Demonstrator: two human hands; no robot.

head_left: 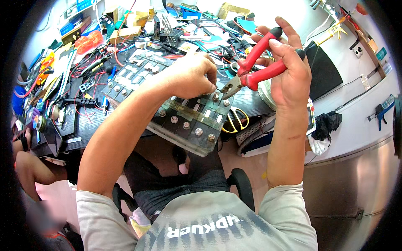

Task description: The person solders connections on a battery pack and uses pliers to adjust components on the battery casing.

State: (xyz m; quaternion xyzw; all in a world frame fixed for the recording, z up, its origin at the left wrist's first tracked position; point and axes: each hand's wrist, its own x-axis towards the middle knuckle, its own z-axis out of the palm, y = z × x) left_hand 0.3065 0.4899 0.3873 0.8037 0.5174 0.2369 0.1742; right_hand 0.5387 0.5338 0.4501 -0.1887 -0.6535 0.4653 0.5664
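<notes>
Black boxy battery block (188, 119), bolt-topped, jutting off the table

It sits partly on the dark wood-grained table (90, 126), its near corner reaching out past the edge; what bears that end I can't see. I'd judge it dense and heavy, stiff throughout, its flat sides rather slick. The round-headed silver bolts (199, 131) and the strip of yellowish see-through tape (197, 113) on top look like poor handholds; I'd cup the lower walls at opposite ends and keep loose metal off the bolts.

Over its right side bends the left hand (193, 75), fingers curled narrow; from where I stand, I can't tell whether they pinch anything. The right hand (289, 69) holds red-handled steel pliers (246, 78), handles spread wide, nose close by the far-right bolts. They look light and rigid, best held by the red sleeves.

Yellow-handled scissors (246, 119) lie just beside the block; well apart is a crumpled orange-red plastic bag (88, 41).
</notes>
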